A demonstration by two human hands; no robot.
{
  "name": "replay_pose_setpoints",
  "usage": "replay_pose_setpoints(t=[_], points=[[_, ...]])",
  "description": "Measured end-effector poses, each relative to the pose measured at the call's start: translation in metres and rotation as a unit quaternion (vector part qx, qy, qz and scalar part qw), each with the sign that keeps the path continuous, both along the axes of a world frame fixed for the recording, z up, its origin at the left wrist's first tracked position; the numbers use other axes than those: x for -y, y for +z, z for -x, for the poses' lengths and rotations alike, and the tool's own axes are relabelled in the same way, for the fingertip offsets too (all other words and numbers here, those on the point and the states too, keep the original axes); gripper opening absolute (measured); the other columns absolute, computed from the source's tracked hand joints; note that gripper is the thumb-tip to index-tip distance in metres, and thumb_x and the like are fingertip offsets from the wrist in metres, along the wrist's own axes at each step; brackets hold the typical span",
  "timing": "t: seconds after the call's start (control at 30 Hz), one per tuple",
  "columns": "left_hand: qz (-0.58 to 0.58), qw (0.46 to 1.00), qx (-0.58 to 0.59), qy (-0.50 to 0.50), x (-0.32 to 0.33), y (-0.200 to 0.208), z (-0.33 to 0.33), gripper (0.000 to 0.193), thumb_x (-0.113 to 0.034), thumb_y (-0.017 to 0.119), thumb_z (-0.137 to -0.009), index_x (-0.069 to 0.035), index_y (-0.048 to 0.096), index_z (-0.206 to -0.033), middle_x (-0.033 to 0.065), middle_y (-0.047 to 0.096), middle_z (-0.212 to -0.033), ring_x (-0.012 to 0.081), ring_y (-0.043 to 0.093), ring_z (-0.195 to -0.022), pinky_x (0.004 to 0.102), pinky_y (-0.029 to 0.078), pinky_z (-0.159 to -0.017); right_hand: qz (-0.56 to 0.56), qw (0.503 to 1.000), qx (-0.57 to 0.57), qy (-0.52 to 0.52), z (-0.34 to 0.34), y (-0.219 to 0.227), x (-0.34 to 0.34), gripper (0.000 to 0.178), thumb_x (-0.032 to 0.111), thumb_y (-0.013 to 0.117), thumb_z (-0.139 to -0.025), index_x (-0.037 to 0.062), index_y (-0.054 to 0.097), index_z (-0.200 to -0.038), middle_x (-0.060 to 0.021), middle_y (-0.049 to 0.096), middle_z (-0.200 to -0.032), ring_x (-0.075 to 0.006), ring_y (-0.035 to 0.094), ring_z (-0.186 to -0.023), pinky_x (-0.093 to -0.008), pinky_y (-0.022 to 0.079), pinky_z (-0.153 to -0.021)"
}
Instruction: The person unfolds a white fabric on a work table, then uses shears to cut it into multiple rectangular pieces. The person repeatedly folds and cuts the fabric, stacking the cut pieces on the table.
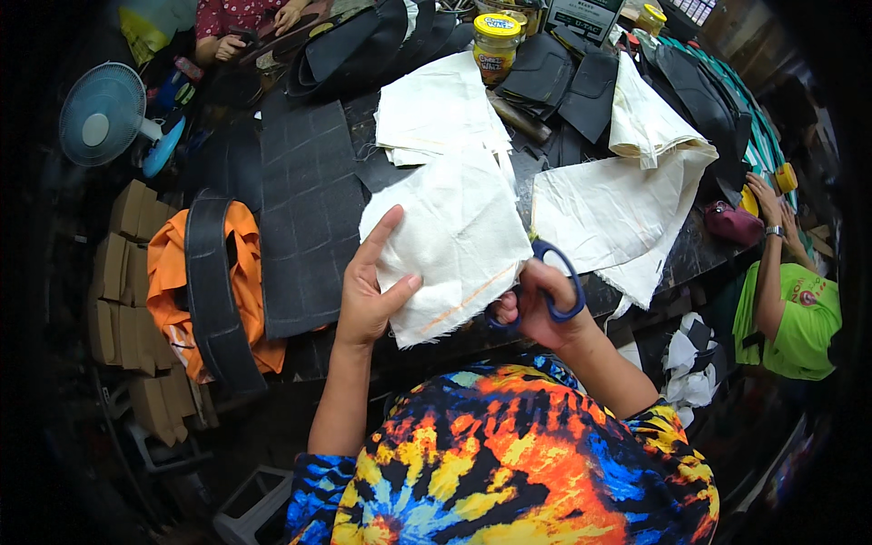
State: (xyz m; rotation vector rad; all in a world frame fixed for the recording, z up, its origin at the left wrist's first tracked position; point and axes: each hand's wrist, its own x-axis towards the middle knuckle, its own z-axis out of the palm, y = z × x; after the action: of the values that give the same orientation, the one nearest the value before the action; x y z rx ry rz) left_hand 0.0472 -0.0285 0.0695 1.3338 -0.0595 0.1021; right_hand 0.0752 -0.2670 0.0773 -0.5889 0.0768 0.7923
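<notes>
My left hand (pixel 372 295) grips the left edge of a white cloth piece (pixel 454 236), thumb on top and index finger stretched along it. The cloth has a frayed lower edge and a thin orange line near it. My right hand (pixel 549 304) holds scissors (pixel 574 282) with dark blue handles, at the cloth's lower right corner. Their blades are hidden. Just beyond lies a stack of white cloth pieces (pixel 436 104). A larger white cloth (pixel 609 204), partly folded over itself, spreads on the dark table to the right.
Black sheet material (pixel 311 218) and an orange cloth (pixel 168 272) with a black strap lie left. Behind the cloth stand a yellow-lidded jar (pixel 496 50) and black leather-like pieces (pixel 590 91). Cardboard boxes (pixel 136 218) and a fan (pixel 102 113) are farther left. Two other people sit nearby.
</notes>
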Motion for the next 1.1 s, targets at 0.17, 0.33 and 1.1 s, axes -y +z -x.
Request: replay_pose_setpoints(t=[0.17,0.33,1.1], points=[[0.074,0.997,0.004,0.031,0.016,0.005,0.001,0.078,0.01,0.062,-0.08,-0.002,0.032,-0.152,0.0137,0.046,-0.147,0.021,0.045,-0.134,0.0339,0.032,-0.114,0.159,0.966,0.199,-0.032,-0.014,-0.012,0.013,0.033,0.036,0.067,-0.091,0.0039,0.058,-0.091,-0.0036,0.058,-0.074,-0.0129,0.056,-0.07,-0.0249,0.043,-0.064],[0.108,0.977,0.047,0.179,0.064,0.009,-0.006,0.079,0.014,0.054,-0.087,-0.006,0.02,-0.156,0.0149,0.045,-0.146,0.0216,0.048,-0.13,0.0319,0.037,-0.11,0.104,0.966,0.193,-0.135,-0.017,-0.022,-0.01,0.045,0.027,0.076,-0.085,0.0027,0.053,-0.115,-0.0038,0.059,-0.098,-0.0123,0.058,-0.085,-0.0257,0.048,-0.079],[-0.165,0.977,0.019,0.13,0.049,-0.017,-0.001,0.065,0.013,0.054,-0.09,0.003,0.03,-0.15,0.0131,0.058,-0.127,0.0131,0.06,-0.109,0.0234,0.049,-0.092,0.247,0.943,0.174,-0.138,-0.045,-0.021,0.005,0.05,0.015,0.077,-0.081,-0.0069,0.057,-0.12,-0.0071,0.067,-0.104,-0.0127,0.063,-0.089,-0.0255,0.05,-0.082]])
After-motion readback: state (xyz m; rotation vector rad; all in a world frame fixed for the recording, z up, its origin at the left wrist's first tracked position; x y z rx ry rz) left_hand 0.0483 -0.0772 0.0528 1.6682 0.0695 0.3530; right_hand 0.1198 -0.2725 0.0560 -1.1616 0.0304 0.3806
